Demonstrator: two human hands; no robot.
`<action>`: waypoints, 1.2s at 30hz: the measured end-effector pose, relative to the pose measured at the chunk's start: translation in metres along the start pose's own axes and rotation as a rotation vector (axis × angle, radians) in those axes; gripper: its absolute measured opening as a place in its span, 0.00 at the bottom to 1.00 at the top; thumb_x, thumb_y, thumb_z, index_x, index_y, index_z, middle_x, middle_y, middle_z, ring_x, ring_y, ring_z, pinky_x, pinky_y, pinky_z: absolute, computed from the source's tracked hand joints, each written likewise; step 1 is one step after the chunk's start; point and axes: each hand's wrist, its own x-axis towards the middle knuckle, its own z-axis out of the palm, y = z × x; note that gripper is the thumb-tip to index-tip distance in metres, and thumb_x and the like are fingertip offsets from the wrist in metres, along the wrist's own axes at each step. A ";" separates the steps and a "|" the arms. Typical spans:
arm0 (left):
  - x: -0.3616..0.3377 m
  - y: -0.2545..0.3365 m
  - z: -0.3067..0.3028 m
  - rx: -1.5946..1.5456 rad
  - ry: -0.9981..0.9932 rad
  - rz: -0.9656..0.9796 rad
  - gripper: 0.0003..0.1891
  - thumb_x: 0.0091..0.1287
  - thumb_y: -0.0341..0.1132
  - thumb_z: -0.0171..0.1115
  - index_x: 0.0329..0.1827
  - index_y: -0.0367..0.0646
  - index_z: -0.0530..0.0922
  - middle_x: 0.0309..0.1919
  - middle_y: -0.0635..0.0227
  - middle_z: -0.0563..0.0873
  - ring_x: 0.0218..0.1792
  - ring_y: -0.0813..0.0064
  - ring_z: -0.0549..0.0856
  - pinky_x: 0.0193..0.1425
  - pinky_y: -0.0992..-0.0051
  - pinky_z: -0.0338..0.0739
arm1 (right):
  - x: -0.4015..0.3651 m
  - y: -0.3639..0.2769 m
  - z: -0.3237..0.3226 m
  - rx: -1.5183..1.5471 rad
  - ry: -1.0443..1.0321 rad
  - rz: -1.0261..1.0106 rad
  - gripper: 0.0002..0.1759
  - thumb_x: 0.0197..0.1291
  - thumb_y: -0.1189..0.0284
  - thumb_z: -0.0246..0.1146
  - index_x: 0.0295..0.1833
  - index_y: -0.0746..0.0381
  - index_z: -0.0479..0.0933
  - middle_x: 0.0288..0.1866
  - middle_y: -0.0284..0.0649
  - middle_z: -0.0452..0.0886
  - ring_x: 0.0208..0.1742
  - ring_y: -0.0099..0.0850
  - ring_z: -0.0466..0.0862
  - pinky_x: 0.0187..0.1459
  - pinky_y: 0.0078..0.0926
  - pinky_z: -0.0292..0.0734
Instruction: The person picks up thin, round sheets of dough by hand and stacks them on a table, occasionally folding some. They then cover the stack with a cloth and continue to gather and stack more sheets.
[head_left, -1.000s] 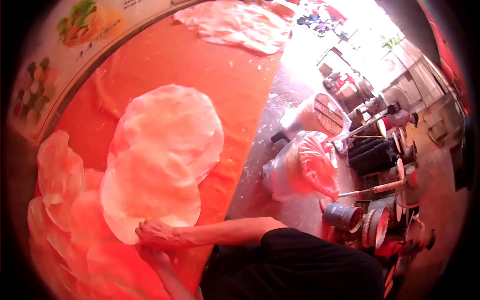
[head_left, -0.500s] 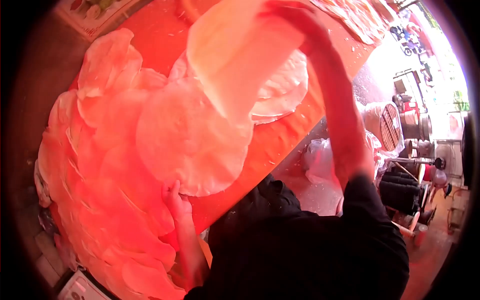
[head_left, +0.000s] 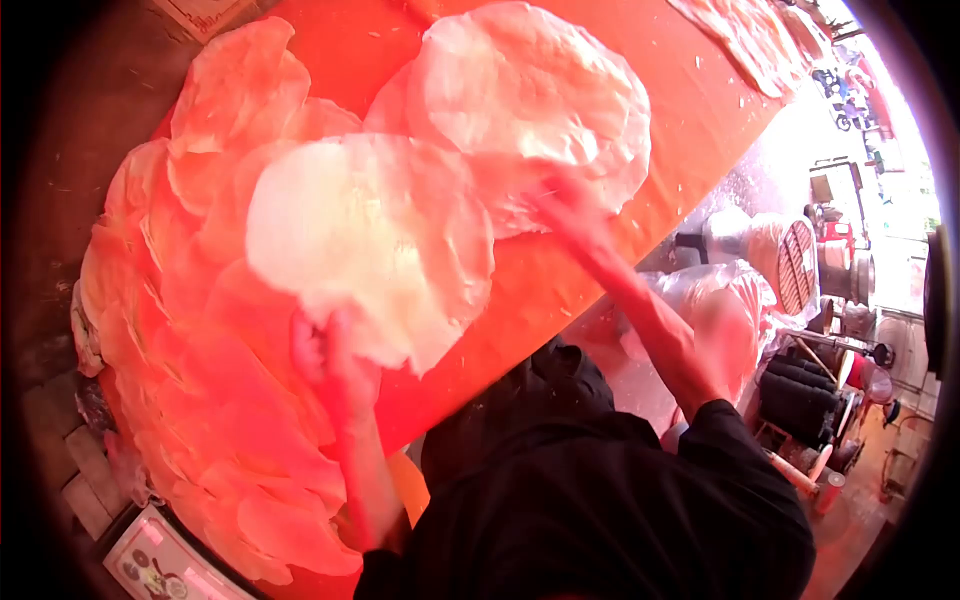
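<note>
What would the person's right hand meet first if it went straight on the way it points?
Most likely the far round sheet on the orange table: the blurred right hand points away from the body at its near edge. Whether it touches is unclear.

- The round sheet in front is whitish at its middle, shading to pink, and faintly mottled.
- The second sheet is creamy white with a blistered speckle.
- The heap of sheets is salmon-red.
- The table top is bright orange-red, flecked with white crumbs.
- The garment is plain black.
- The plastic bag is clear, tinged pink.
- The round lid shows a dark grid on tan.
</note>
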 end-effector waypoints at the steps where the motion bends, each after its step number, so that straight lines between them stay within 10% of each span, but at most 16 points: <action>1: 0.004 0.000 0.005 0.075 -0.053 0.010 0.12 0.73 0.32 0.54 0.54 0.36 0.77 0.47 0.68 0.83 0.47 0.76 0.81 0.52 0.76 0.74 | -0.012 -0.015 0.031 -0.022 -0.262 0.022 0.31 0.66 0.58 0.65 0.69 0.64 0.70 0.48 0.43 0.83 0.47 0.30 0.82 0.48 0.31 0.79; 4: 0.017 0.014 0.050 -0.092 -0.282 -0.004 0.22 0.78 0.43 0.48 0.62 0.32 0.74 0.45 0.63 0.84 0.45 0.73 0.82 0.55 0.76 0.73 | -0.035 -0.081 0.095 0.503 -0.693 -0.059 0.33 0.65 0.59 0.67 0.69 0.64 0.69 0.54 0.42 0.80 0.59 0.29 0.78 0.60 0.32 0.74; 8: 0.019 0.052 0.083 -0.230 -0.050 0.051 0.25 0.79 0.46 0.42 0.62 0.33 0.73 0.46 0.59 0.84 0.45 0.68 0.84 0.49 0.71 0.78 | 0.001 -0.113 0.088 0.166 -0.380 0.165 0.24 0.61 0.68 0.70 0.59 0.69 0.75 0.37 0.41 0.86 0.28 0.26 0.84 0.30 0.25 0.80; 11: 0.011 0.058 0.062 -0.234 -0.083 0.142 0.19 0.78 0.42 0.46 0.59 0.34 0.74 0.45 0.60 0.84 0.44 0.69 0.84 0.46 0.70 0.80 | 0.033 -0.124 0.048 0.142 -0.401 -0.150 0.18 0.62 0.70 0.66 0.55 0.70 0.78 0.38 0.42 0.86 0.31 0.27 0.85 0.34 0.26 0.81; 17: -0.045 -0.028 -0.017 0.213 -0.016 -0.168 0.12 0.73 0.31 0.59 0.55 0.35 0.76 0.42 0.65 0.84 0.41 0.76 0.84 0.46 0.76 0.80 | 0.065 -0.151 -0.087 -0.412 0.038 -0.259 0.15 0.64 0.71 0.59 0.52 0.67 0.81 0.42 0.40 0.85 0.39 0.27 0.85 0.43 0.26 0.80; 20: -0.085 -0.056 -0.052 0.328 0.002 -0.339 0.12 0.72 0.30 0.59 0.55 0.33 0.76 0.40 0.66 0.83 0.40 0.78 0.84 0.46 0.78 0.80 | 0.090 -0.054 -0.173 -0.325 0.263 -0.086 0.23 0.64 0.64 0.64 0.58 0.68 0.76 0.41 0.42 0.85 0.40 0.31 0.86 0.42 0.29 0.82; 23: -0.111 -0.067 -0.062 0.329 0.032 -0.415 0.13 0.73 0.31 0.59 0.56 0.32 0.76 0.40 0.65 0.83 0.40 0.79 0.84 0.46 0.78 0.81 | 0.065 -0.026 -0.129 -1.256 0.725 -0.139 0.21 0.69 0.68 0.60 0.64 0.65 0.73 0.44 0.38 0.84 0.45 0.28 0.84 0.44 0.22 0.80; 25: -0.123 -0.078 -0.061 0.256 0.009 -0.454 0.14 0.73 0.31 0.59 0.56 0.32 0.75 0.39 0.65 0.83 0.39 0.79 0.84 0.47 0.78 0.81 | 0.064 0.030 -0.095 0.320 0.183 -0.267 0.22 0.67 0.69 0.63 0.64 0.64 0.74 0.43 0.39 0.85 0.44 0.28 0.85 0.44 0.22 0.79; 26: -0.124 -0.079 -0.055 0.209 -0.013 -0.475 0.14 0.73 0.30 0.59 0.56 0.32 0.75 0.39 0.65 0.83 0.39 0.79 0.84 0.47 0.78 0.81 | 0.044 0.020 -0.036 -0.338 0.112 -0.238 0.25 0.60 0.68 0.69 0.61 0.65 0.75 0.46 0.41 0.86 0.42 0.30 0.86 0.43 0.27 0.81; 29: -0.126 -0.067 -0.036 0.155 -0.063 -0.473 0.13 0.73 0.30 0.58 0.57 0.33 0.74 0.41 0.65 0.83 0.40 0.79 0.84 0.48 0.78 0.80 | 0.024 0.026 0.111 0.088 -0.300 0.279 0.25 0.62 0.64 0.69 0.57 0.71 0.78 0.42 0.42 0.85 0.42 0.29 0.86 0.40 0.25 0.81; 36: -0.143 -0.070 -0.050 0.059 0.033 -0.431 0.13 0.73 0.31 0.59 0.55 0.33 0.74 0.40 0.64 0.84 0.39 0.79 0.84 0.47 0.79 0.79 | 0.027 0.031 0.182 0.384 -0.609 0.405 0.20 0.59 0.60 0.70 0.30 0.67 0.77 0.25 0.34 0.77 0.25 0.23 0.75 0.27 0.24 0.69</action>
